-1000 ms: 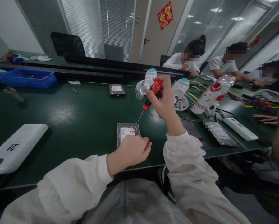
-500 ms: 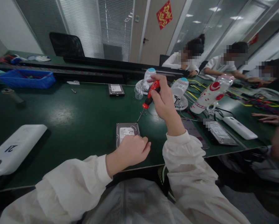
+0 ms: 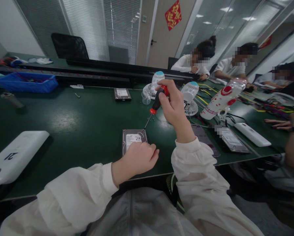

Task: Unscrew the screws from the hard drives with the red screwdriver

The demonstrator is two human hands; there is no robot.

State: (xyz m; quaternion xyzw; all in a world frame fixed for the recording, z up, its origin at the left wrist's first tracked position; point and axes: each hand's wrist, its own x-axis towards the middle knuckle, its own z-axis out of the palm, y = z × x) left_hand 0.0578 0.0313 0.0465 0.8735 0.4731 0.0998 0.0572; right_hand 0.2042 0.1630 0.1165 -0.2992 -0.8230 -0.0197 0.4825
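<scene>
Screwdriver (image 3: pixel 157 101) turns a bit in R hand (image 3: pixel 173 102) vs. prev. frame; tip stays at far right corner of hard drive (image 3: pixel 133 138), which is flat on table (image 3: pixel 93 131). Drive looks closed; small bits (image 3: pixel 154 119), prob. screws, lie loose behind: work seems partway. R hand clamps handle; L hand (image 3: pixel 139 158) covers drive's near part, fingers hidden, cannot tell its grip.

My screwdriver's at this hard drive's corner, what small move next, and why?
I'd probably turn the screwdriver slightly with your right hand: its tip appears to sit at the far right corner of the hard drive, and your left hand lies over the near part, seemingly steadying it.
</scene>
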